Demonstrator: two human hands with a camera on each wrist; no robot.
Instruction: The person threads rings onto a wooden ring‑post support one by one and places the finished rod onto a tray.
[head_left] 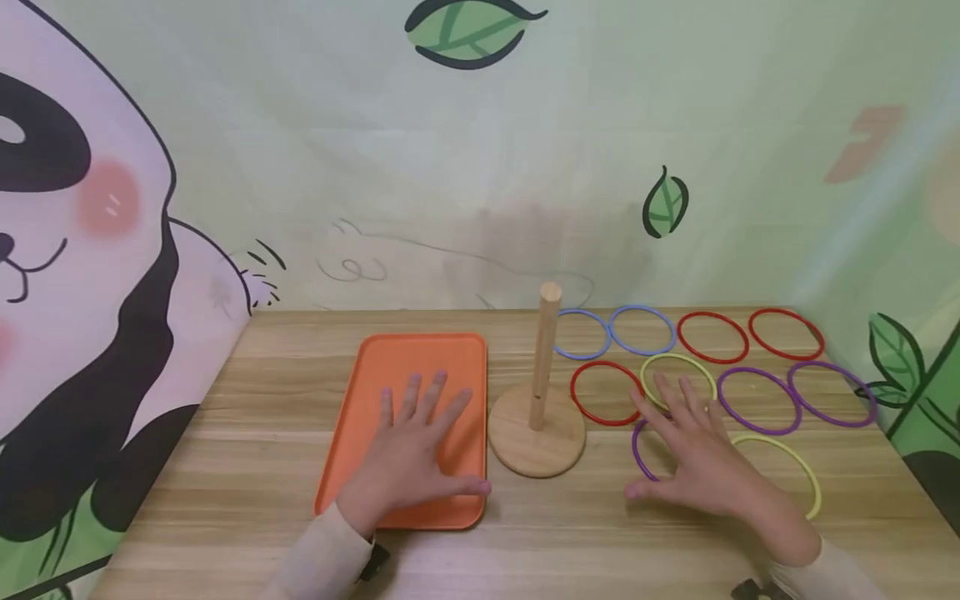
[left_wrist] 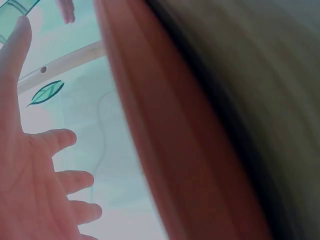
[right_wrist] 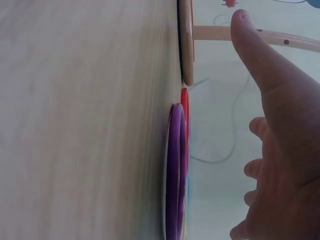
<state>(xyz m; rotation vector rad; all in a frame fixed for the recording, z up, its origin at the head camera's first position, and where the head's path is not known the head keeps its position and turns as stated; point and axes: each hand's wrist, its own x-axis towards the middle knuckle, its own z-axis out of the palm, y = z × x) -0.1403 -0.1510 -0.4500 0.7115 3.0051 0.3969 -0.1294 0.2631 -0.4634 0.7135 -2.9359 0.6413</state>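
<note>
My left hand, fingers spread, hovers over an orange tray in the head view and holds nothing. To the right, my right hand is also spread, above several coloured rings, with nothing in its grasp. Beneath and around it lie a purple ring, partly hidden by the hand, a yellow-green ring and another yellow-green ring. Between the hands stands an upright wooden peg on a round wooden base. The right wrist view shows the purple ring flat on the table, below the palm.
Farther back on the wooden table lie two blue rings, a red ring left of the hand, and two red rings at the back right. Two purple rings lie at right. A cartoon-printed cloth hangs behind.
</note>
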